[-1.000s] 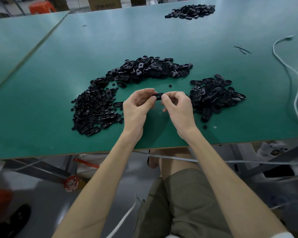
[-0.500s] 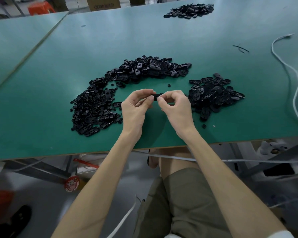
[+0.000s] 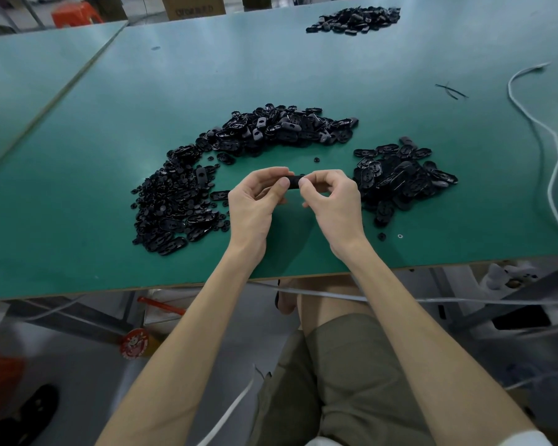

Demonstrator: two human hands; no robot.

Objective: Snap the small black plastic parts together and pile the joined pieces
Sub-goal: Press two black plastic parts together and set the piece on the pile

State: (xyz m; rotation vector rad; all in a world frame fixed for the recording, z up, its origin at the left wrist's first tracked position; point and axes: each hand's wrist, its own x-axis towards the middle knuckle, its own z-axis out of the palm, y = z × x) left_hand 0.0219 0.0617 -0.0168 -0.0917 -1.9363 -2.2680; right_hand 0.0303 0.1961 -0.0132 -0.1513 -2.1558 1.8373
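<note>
Both hands meet above the green desk (image 3: pixel 400 75), near its front edge: the left hand (image 3: pixel 253 201) and right hand (image 3: pixel 332 201) pinch one small black part (image 3: pixel 293 182) in curled fingers. Bare desk lies beneath them, between the loose-parts heap (image 3: pixel 181 201) and the right-hand pile (image 3: pixel 403 178).

The one camera sits on my head and looks forward and down, wide-angled. It is close over my left hand (image 3: pixel 255 201) and right hand (image 3: pixel 332 204), mid-picture above the green table (image 3: pixel 303 75) (its edges bow with the lens). My shorts (image 3: pixel 335 381) show at the bottom, and the far heap (image 3: pixel 355 19) lies small at the top.
</note>
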